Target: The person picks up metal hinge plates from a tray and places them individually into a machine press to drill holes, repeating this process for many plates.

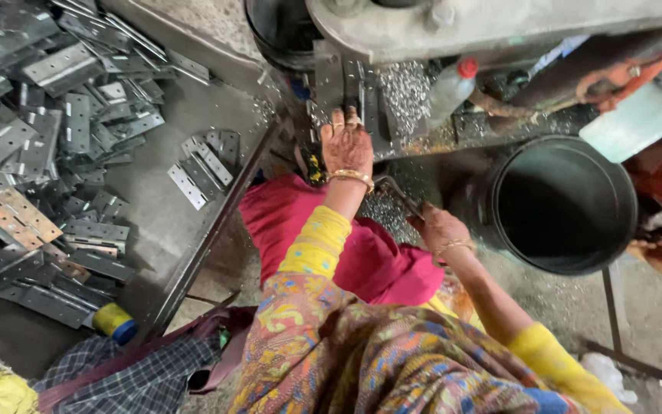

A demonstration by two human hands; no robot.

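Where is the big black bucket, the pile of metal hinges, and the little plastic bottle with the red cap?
black bucket [621,205]: head view, on its right rim.
pile of metal hinges [40,146]: head view, middle of the heap.
plastic bottle [449,90]: head view, its clear body.

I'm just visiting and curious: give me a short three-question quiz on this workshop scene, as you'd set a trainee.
1. True or false: the left hand rests at the machine.
2. What does the right hand grip? A) thin metal handle B) plastic bottle C) black bucket
3. What lies heaped on the floor at the left?

Key: 1 true. 2 A. 3 flat perforated metal plates.
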